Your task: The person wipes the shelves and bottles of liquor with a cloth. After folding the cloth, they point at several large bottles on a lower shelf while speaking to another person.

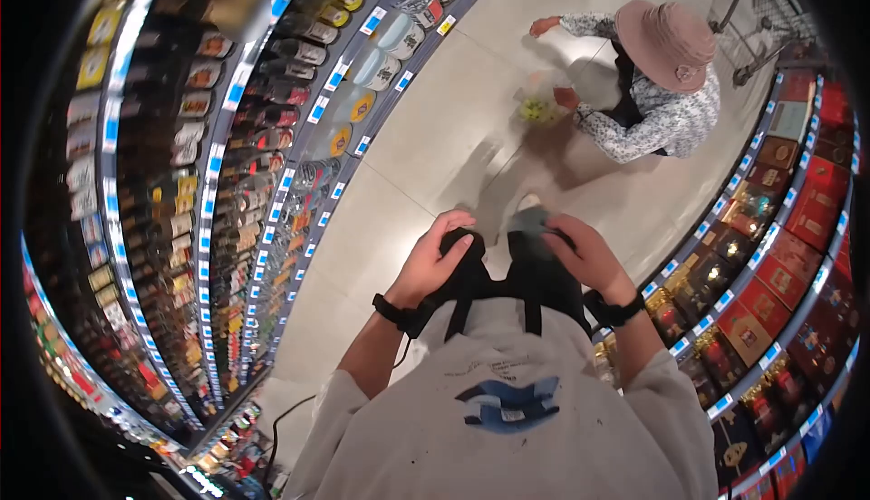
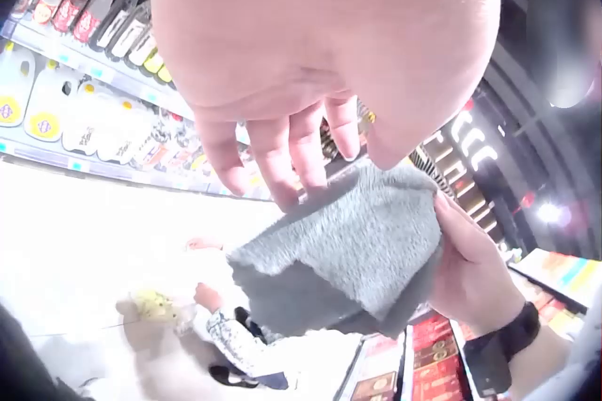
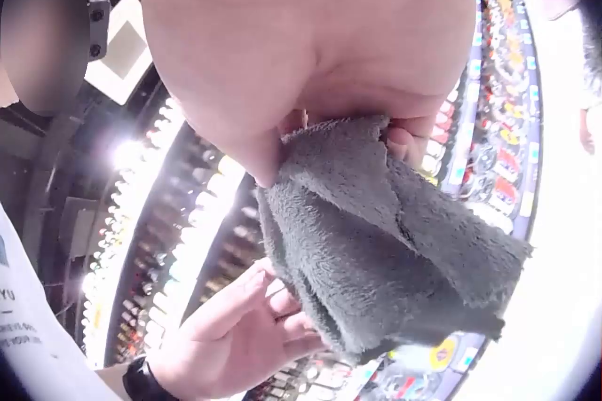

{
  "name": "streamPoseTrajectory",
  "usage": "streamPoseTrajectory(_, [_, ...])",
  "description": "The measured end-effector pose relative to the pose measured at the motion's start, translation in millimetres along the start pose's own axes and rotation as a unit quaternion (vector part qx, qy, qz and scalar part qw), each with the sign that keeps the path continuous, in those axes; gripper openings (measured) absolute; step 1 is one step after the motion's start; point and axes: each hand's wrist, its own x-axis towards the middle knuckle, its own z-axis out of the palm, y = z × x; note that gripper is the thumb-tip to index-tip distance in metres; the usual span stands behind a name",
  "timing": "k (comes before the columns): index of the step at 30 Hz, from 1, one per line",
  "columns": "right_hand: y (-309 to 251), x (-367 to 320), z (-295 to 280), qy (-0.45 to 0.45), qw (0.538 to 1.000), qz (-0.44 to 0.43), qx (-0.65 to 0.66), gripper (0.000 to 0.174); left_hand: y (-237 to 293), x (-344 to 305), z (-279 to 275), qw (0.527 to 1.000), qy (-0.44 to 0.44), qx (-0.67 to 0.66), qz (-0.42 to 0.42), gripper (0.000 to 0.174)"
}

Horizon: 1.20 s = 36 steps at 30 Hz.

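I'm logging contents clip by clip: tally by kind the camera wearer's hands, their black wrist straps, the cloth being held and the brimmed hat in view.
Left hand and right hand: 2
Black wrist straps: 2
Grey cloth: 1
Brimmed hat: 1
Total: 6

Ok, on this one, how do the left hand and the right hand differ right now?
The right hand grips a grey cloth, while the left hand holds nothing.
The left hand's fingers are loosely extended; the right hand's thumb presses against the cloth.
In the head view, the left hand is nearer the bottles, the right hand nearer the red boxes.
Both have a black band at the wrist.
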Motion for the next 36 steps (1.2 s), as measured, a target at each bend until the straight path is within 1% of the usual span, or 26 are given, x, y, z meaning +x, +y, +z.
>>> streamPoseTrajectory(2, [54.2,-18.7,-14.9,0.017,0.99,0.136,0.021,0.018,-33.1,41.5,-5.1,0.998,0.002,0.04,-0.05,0.034])
streamPoseTrajectory(4, [120.4,-41.8,-19.7,0.006,0.967,0.255,0.001,0.018,-79.4,80.5,-20.0,0.993,0.004,0.098,-0.064,0.035])
streamPoseTrajectory(6, [188.1,-73.0,-8.7,0.045,0.946,0.322,0.014,0.02,-144.4,118.3,-45.1,0.983,0.016,0.175,-0.062,0.037])
streamPoseTrajectory(7, [235.8,-102.8,4.5,0.058,0.928,0.367,0.025,0.021,-176.0,134.4,-56.0,0.98,0.038,0.17,-0.098,0.037])
streamPoseTrajectory(8, [256.9,-119.4,13.0,0.071,0.896,0.437,0.047,0.022,-194.7,152.2,-64.9,0.971,0.04,0.191,-0.135,0.035])
streamPoseTrajectory(9, [297.7,-156.5,34.5,0.113,0.891,0.437,0.051,0.024,-210.8,166.5,-72.9,0.961,0.042,0.213,-0.173,0.034])
streamPoseTrajectory(10, [301.6,-167.6,47.2,0.134,0.884,0.447,0.013,0.027,-231.7,181.8,-79.7,0.959,0.029,0.221,-0.174,0.034])
streamPoseTrajectory(12, [324.4,-211.3,83.2,0.096,0.82,0.564,-0.005,0.028,-276.6,199.2,-95.9,0.949,0.01,0.249,-0.193,0.034])
streamPoseTrajectory(13, [319.7,-223.0,107.2,0.121,0.798,0.59,-0.038,0.031,-298.9,209.1,-103.0,0.947,0.002,0.261,-0.188,0.038])
streamPoseTrajectory(14, [327.6,-246.2,130.5,0.119,0.794,0.596,0.022,0.031,-298.9,227.3,-104.1,0.933,-0.019,0.29,-0.211,0.041])
streamPoseTrajectory(15, [316.2,-249.4,148.2,0.146,0.771,0.613,0.095,0.028,-300.4,245.8,-105.2,0.917,-0.04,0.319,-0.236,0.043])
streamPoseTrajectory(16, [306.9,-250.8,161.7,0.098,0.751,0.643,0.116,0.034,-303.3,270.0,-104.8,0.909,-0.051,0.338,-0.24,0.049])
streamPoseTrajectory(17, [304.6,-256.5,181.2,0.042,0.717,0.686,0.116,0.029,-305.2,296.5,-104.3,0.91,-0.057,0.345,-0.222,0.055])
streamPoseTrajectory(19, [278.3,-251.3,209.7,0.125,0.726,0.65,0.189,0.026,-309.6,365.7,-104.2,0.907,-0.081,0.362,-0.201,0.064])
streamPoseTrajectory(21, [253.2,-227.8,231.0,0.207,0.682,0.663,0.229,0.027,-304.6,449.5,-100.3,0.906,-0.078,0.382,-0.163,0.067])
streamPoseTrajectory(22, [246.1,-225.0,237.3,0.196,0.634,0.697,0.271,0.028,-303.5,493.8,-98.9,0.907,-0.067,0.39,-0.146,0.068])
streamPoseTrajectory(23, [235.2,-211.0,240.9,0.191,0.619,0.71,0.277,0.026,-296.6,539.2,-98.9,0.91,-0.078,0.382,-0.137,0.072])
streamPoseTrajectory(24, [229.3,-203.1,251.5,0.214,0.61,0.706,0.291,0.024,-286.9,582.7,-97.6,0.91,-0.081,0.395,-0.1,0.076])
streamPoseTrajectory(26, [216.8,-196.2,274.4,0.238,0.594,0.703,0.31,0.022,-264.6,663.8,-89.6,0.901,-0.055,0.425,-0.068,0.085])
streamPoseTrajectory(28, [208.1,-180.6,281.8,0.246,0.566,0.719,0.319,0.02,-254.9,734.1,-87.3,0.897,-0.041,0.439,-0.019,0.087])
streamPoseTrajectory(29, [207.1,-179.6,290.6,0.246,0.563,0.719,0.323,0.02,-237.9,760.9,-83.5,0.89,-0.044,0.453,-0.024,0.087])
streamPoseTrajectory(31, [204.7,-182.7,309.5,0.249,0.554,0.726,0.322,0.018,-225.1,800.1,-84.8,0.88,-0.052,0.471,-0.03,0.086])
streamPoseTrajectory(33, [201.7,-175.0,317.9,0.254,0.551,0.726,0.324,0.017,-220.3,823.6,-83.0,0.891,-0.026,0.451,-0.041,0.085])
streamPoseTrajectory(34, [199.1,-170.7,323.4,0.257,0.551,0.725,0.323,0.016,-215.4,830.5,-82.0,0.884,-0.041,0.463,-0.057,0.091])
streamPoseTrajectory(35, [200.4,-169.2,330.1,0.261,0.547,0.725,0.328,0.016,-218.2,837.4,-83.6,0.882,-0.046,0.465,-0.054,0.091])
streamPoseTrajectory(36, [202.0,-169.1,335.3,0.261,0.557,0.721,0.319,0.016,-222.2,841.8,-84.7,0.88,-0.048,0.469,-0.057,0.094])
